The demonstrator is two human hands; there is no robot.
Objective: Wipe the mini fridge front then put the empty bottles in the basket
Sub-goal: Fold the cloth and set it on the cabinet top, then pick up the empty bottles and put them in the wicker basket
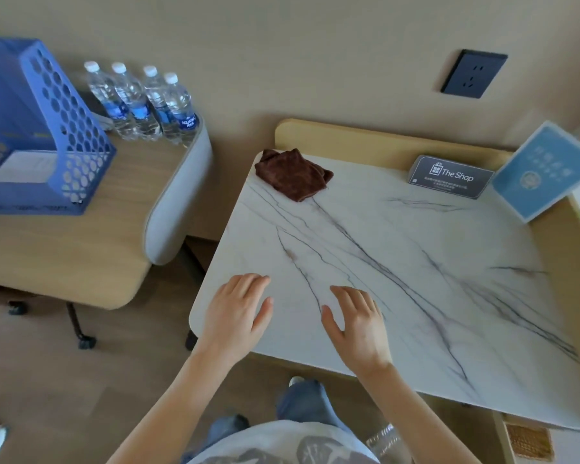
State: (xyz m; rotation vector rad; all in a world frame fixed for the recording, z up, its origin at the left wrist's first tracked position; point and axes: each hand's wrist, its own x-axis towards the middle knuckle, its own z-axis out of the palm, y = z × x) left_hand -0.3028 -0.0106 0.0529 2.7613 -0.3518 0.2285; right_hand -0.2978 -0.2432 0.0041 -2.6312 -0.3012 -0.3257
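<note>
1. On the near edge of the white marble table, the left hand and the right hand lie palm down, side by side but apart, fingers spread and holding nothing.
2. At the far left corner of that table a crumpled brown cloth lies well away from both hands.
3. Along the back edge, a dark card reading "The Shop" stands just beside a tilted blue sign.
4. To the left, a lower wooden table carries a blue perforated basket.
5. Four capped plastic bottles with blue labels stand upright in a row just right of the basket, outside it.
6. The mini fridge front does not show from this head view.
</note>
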